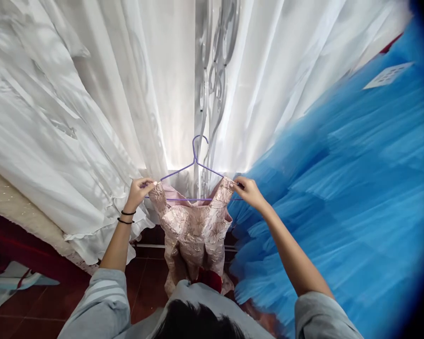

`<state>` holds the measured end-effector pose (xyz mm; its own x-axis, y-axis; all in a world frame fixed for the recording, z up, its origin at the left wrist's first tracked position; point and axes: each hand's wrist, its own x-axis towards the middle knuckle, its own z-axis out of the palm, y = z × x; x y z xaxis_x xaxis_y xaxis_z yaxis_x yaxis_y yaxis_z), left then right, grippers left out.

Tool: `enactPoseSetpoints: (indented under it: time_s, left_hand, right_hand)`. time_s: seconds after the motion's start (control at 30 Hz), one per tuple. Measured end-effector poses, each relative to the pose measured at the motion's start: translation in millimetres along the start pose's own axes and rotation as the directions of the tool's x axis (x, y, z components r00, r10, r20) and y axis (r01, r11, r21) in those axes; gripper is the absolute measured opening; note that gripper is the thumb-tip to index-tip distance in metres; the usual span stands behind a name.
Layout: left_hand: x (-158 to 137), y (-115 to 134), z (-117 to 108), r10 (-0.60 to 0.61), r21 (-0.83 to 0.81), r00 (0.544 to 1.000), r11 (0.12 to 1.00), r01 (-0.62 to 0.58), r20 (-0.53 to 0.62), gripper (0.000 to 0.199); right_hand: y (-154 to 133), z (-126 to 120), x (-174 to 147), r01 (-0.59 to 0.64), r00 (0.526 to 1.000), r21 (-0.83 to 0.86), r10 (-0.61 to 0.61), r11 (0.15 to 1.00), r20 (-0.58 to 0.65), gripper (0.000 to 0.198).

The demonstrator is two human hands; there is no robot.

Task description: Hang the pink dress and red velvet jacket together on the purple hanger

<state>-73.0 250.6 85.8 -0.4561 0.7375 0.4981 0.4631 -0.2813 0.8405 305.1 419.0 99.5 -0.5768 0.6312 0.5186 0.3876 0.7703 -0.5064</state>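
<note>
A pink dress [194, 219] with a shiny raised pattern hangs from a purple hanger [195, 160] in front of me. My left hand [141, 192] pinches the dress's left shoulder strap at that end of the hanger. Two dark bands circle the left wrist. On the other side, my right hand [248, 190] pinches the right strap near the hanger's end. The hanger's hook points up, beside a white scrolled metal grille; whether it touches the grille I cannot tell. My head hides part of the dress's lower skirt.
White curtains [92, 94] fall on both sides of the metal grille [215, 84]. A large blue tulle skirt [339, 197] fills the right side, with a white paper [388, 75] near its top. Dark red floor tiles [144, 282] show below. Cream sparkly fabric [28, 212] lies at left.
</note>
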Motion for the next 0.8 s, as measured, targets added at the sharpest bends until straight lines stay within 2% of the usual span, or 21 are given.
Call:
enactPoseSetpoints:
  time_s: [0.13,0.3,0.47,0.63,0.8]
  left_hand:
    - [-7.7,3.4,-7.4,0.02,0.004,0.997,1.0,-0.02,-0.076,0.018]
    - [8.6,14.2,-7.1,0.031,-0.039,0.991,0.999,-0.037,-0.129,0.02]
    - [14.5,24.7,-1.4,0.115,-0.029,0.973,0.992,-0.124,-0.201,0.02]
    - [11.0,29.9,-4.4,0.188,-0.011,0.949,0.98,-0.197,-0.251,0.018]
    - [30.6,41.0,-7.2,0.187,-0.042,0.945,0.978,-0.205,-0.269,0.019]
  right_hand:
    - [-16.4,-7.9,3.2,0.024,1.0,-0.045,-0.025,0.999,-0.017,0.028]
    - [-23.3,-20.5,27.9,0.034,0.996,-0.073,-0.04,0.997,-0.075,0.026]
    - [-21.4,-33.8,48.1,0.08,0.981,-0.113,-0.098,0.99,-0.168,0.027]
    - [-28.7,-43.0,57.0,0.158,0.961,-0.12,-0.18,0.98,-0.209,0.026]
    - [-40.5,-53.4,70.0,0.134,0.952,-0.127,-0.163,0.983,-0.259,0.029]
